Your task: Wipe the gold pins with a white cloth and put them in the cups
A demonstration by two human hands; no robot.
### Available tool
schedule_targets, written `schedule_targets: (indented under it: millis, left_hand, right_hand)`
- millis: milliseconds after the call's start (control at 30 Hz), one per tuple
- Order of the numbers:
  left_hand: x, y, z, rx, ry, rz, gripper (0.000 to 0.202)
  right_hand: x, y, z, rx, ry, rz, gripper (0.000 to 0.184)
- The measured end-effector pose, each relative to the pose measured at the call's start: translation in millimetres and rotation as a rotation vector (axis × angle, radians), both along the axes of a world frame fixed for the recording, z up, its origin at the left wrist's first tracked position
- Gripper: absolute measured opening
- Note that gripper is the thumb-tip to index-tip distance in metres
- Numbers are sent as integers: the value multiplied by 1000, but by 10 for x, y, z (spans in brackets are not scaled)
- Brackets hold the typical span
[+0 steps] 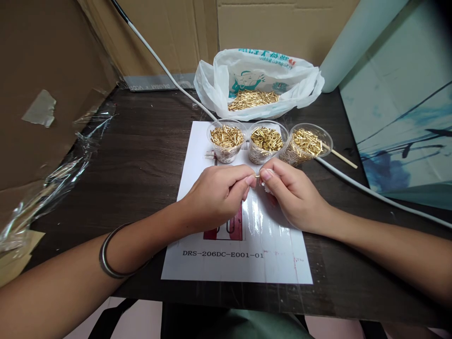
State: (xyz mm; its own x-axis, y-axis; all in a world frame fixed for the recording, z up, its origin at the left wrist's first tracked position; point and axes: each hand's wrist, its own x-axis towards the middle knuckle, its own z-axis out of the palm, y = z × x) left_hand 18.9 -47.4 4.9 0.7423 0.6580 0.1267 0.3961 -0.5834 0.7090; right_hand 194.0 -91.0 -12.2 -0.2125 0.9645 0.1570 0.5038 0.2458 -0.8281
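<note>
Above the printed sheet (190,226), my left hand (222,193) and my right hand (294,193) meet fingertip to fingertip. A tiny gold-coloured metal pin (257,176) bridges the small gap, pinched by both thumbs and forefingers. Crumpled white tissue (266,189) shows under my right fingers. Just beyond stand three clear plastic cups of small gold pins: a left cup (227,153), a middle cup (265,154) and a right cup (290,154). The right cup is tilted, and a thin wooden stick (344,158) pokes out beside it.
Behind the cups, an open white plastic bag (212,101) holds many more gold pins. A white cable (165,70) crosses the dark table (141,132) behind the cups. Cardboard (169,37) walls the back and left; crinkled clear wrap (60,174) lies at left. A white roll (360,42) leans back right.
</note>
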Motion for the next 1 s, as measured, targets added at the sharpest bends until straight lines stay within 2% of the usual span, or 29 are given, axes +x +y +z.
schedule_targets:
  millis: [167, 1000]
  left_hand:
    - [-2, -1, -8, -16, 16, 9, 24]
    - [-4, -30, -3, 15, 111, 56, 23]
  right_hand:
    - [1, 13, -2, 13, 18, 27, 26]
    - [-38, 2, 36, 48, -129, -24, 28]
